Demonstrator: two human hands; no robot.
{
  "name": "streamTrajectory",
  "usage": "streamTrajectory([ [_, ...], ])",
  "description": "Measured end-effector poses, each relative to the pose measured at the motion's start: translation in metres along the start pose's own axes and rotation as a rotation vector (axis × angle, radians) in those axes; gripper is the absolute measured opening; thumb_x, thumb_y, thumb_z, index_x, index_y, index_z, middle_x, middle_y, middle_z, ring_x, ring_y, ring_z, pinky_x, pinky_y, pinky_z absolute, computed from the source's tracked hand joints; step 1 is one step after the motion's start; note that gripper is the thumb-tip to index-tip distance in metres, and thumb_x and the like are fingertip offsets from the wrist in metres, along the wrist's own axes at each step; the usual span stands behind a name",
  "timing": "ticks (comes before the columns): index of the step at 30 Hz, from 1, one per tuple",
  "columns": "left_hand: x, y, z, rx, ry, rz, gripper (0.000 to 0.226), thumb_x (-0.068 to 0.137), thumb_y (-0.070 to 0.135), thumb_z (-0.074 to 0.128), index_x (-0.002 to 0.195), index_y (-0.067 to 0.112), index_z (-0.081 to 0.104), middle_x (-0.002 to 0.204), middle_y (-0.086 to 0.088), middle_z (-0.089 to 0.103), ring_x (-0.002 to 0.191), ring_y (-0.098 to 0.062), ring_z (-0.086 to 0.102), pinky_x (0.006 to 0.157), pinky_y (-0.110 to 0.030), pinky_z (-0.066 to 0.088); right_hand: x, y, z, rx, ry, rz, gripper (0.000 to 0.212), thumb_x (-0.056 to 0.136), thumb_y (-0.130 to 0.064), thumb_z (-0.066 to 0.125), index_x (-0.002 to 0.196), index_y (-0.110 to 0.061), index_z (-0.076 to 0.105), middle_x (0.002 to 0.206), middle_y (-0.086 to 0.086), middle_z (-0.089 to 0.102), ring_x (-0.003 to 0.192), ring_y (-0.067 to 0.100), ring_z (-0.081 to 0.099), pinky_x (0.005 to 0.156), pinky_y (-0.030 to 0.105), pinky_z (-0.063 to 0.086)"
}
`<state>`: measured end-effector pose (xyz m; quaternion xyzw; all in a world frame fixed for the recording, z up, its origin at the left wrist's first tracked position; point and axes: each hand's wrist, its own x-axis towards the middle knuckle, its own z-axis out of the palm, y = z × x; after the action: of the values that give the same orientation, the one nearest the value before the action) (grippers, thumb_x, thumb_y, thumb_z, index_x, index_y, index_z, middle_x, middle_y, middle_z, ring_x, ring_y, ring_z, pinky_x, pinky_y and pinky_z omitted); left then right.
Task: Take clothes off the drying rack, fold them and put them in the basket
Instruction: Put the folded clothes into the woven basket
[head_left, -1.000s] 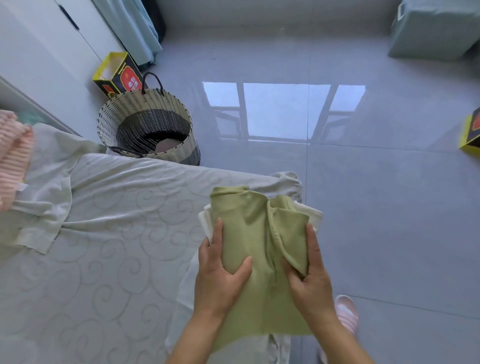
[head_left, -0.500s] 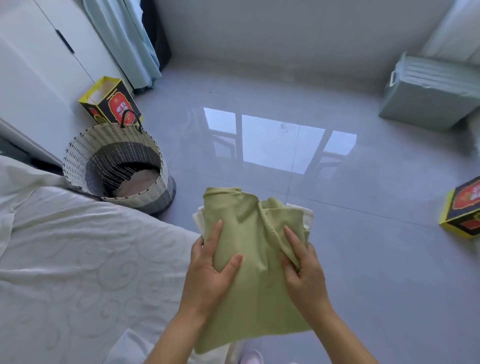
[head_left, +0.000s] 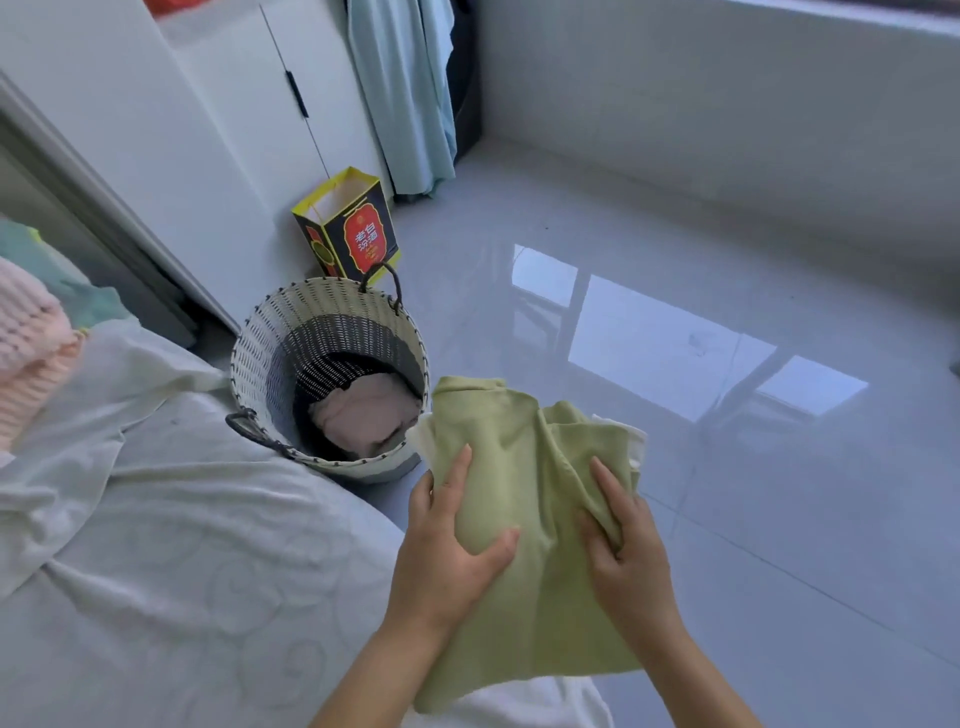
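Green garment (head_left: 524, 519), folded into a thick bundle, held up over the floor (head_left: 727, 291) off the corner of the bed (head_left: 156, 545), just right of the basket (head_left: 249, 358) and close to its rim. Clasped along its left edge by the left hand (head_left: 452, 551), thumb laid across the top, fingers (head_left: 460, 467) round the side. Pinched at a raised fold by the right hand (head_left: 631, 566), fingers (head_left: 605, 480) curled into the cloth. White fabric (head_left: 631, 441) peeking out at the far edge. Low inside the woven basket, a pink garment (head_left: 366, 415). Behind it, by the white wardrobe (head_left: 218, 104), a yellow-and-black paper bag (head_left: 348, 228). Far left on the bed, a pink knit (head_left: 26, 338).
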<state>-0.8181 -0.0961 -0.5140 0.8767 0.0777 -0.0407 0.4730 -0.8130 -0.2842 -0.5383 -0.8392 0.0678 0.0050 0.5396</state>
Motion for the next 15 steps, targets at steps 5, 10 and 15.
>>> streamTrajectory([
  [5,0.041,-0.023,-0.033,-0.020,0.080,-0.054,0.087,0.061,0.060,0.064,0.135,0.065,0.018,0.134,0.021,0.022,0.105,0.039,0.019,0.079,0.009,0.023,0.048,-0.019,0.049,-0.017,-0.081,-0.052,0.066,0.091,-0.009,0.061,0.125,-0.060,0.037,0.099,-0.009,0.050,0.093,-0.005,0.052,0.075,0.001,0.037],
  [10,0.071,-0.047,-0.064,-0.037,0.150,-0.103,0.085,0.055,0.068,0.056,0.130,0.069,0.016,0.140,0.016,0.023,0.104,0.037,0.021,0.081,0.009,0.021,0.085,-0.036,0.094,-0.020,-0.155,-0.115,0.075,0.091,-0.010,0.061,0.123,-0.072,0.035,0.108,-0.012,0.051,0.101,-0.009,0.051,0.081,0.000,0.036],
  [15,0.099,-0.063,-0.088,-0.005,0.204,-0.128,0.087,0.055,0.069,0.053,0.133,0.064,0.014,0.148,0.007,0.023,0.103,0.036,0.013,0.078,0.012,0.015,0.113,-0.049,0.127,-0.005,-0.219,-0.109,0.056,0.092,-0.012,0.061,0.131,-0.048,0.041,0.108,-0.012,0.051,0.102,-0.008,0.050,0.082,0.001,0.036],
])
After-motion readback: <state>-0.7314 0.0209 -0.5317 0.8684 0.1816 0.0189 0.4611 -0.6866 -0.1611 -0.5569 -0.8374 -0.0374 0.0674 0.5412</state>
